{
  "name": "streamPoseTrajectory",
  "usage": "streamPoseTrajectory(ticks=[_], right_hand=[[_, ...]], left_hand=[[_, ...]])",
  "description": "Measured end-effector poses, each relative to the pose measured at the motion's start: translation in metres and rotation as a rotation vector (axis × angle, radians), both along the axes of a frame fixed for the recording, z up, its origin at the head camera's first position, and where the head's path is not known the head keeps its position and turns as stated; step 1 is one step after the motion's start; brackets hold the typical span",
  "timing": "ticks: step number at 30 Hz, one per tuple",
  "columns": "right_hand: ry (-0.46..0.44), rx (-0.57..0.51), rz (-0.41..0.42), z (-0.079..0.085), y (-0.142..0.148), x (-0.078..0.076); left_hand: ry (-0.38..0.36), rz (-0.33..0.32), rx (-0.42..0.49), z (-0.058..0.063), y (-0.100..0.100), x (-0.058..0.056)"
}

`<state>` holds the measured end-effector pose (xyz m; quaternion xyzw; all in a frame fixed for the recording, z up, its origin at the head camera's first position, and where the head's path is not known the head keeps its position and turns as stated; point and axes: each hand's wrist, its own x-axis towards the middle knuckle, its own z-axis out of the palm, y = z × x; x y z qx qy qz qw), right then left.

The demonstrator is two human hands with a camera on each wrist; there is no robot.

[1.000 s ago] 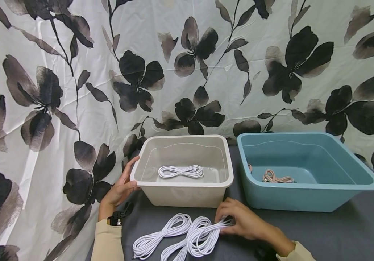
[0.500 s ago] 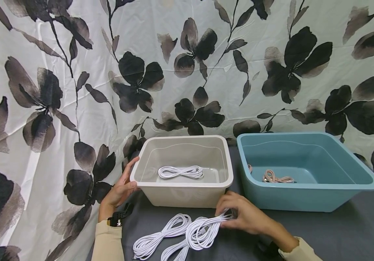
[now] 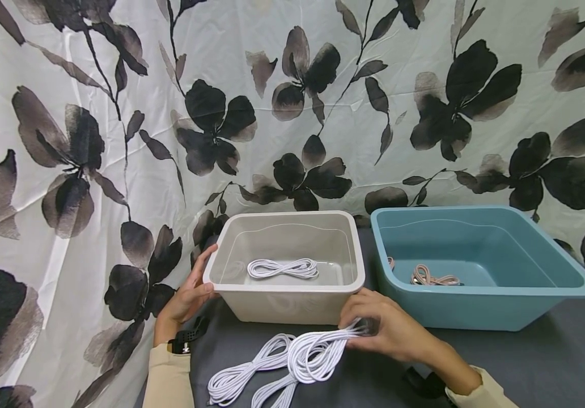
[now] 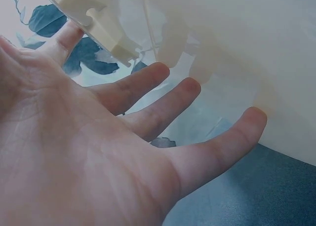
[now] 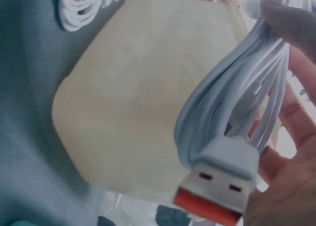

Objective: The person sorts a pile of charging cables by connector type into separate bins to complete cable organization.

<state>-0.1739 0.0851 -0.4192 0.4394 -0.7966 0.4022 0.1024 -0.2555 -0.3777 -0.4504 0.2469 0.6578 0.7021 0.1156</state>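
Observation:
My right hand [image 3: 386,326] pinches one end of a coiled white USB cable [image 3: 318,357] in front of the beige bin [image 3: 292,306]. In the right wrist view, thumb and fingers hold the gathered loops, and a USB plug [image 5: 215,186] with an orange-red end hangs near the palm. Another white cable coil [image 3: 244,374] lies beside it on the dark cloth, with more white loops [image 3: 277,391] at the lower edge. My left hand [image 3: 185,303] rests against the beige bin's left side; in the left wrist view its spread fingers [image 4: 217,152] touch the wall.
Inside the beige bin lies a tied white cable [image 3: 282,269]. A blue bin [image 3: 476,309] stands to the right, with pinkish cables [image 3: 432,276] in it. A floral curtain [image 3: 292,113] hangs behind both bins. Dark grey cloth [image 3: 542,362] covers the table.
My right hand has risen slightly and moved a little right, lifting one end of the white USB cable. The left hand and both bins stay in place.

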Motion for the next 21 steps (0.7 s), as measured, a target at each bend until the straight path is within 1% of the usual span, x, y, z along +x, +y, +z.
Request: streamPoseTrajectory(ticks=[5, 10, 15, 17, 21], right_hand=[[0.048, 0.016, -0.043, 0.01, 0.0, 0.007], [0.07, 0.016, -0.062, 0.023, 0.002, 0.008], [0.038, 0.02, -0.067, 0.039, 0.006, 0.004], [0.016, 0.024, -0.074, 0.045, 0.007, 0.002], [0.006, 0.018, -0.085, 0.056, 0.009, -0.002]], left_hand=[[-0.002, -0.003, 0.007, 0.001, 0.0, 0.001], [0.011, -0.015, 0.015, 0.001, 0.0, 0.0], [0.017, -0.017, 0.016, 0.0, 0.0, -0.001], [0.013, -0.014, 0.018, 0.0, 0.0, -0.001], [-0.001, -0.01, 0.021, 0.0, 0.0, 0.0]])
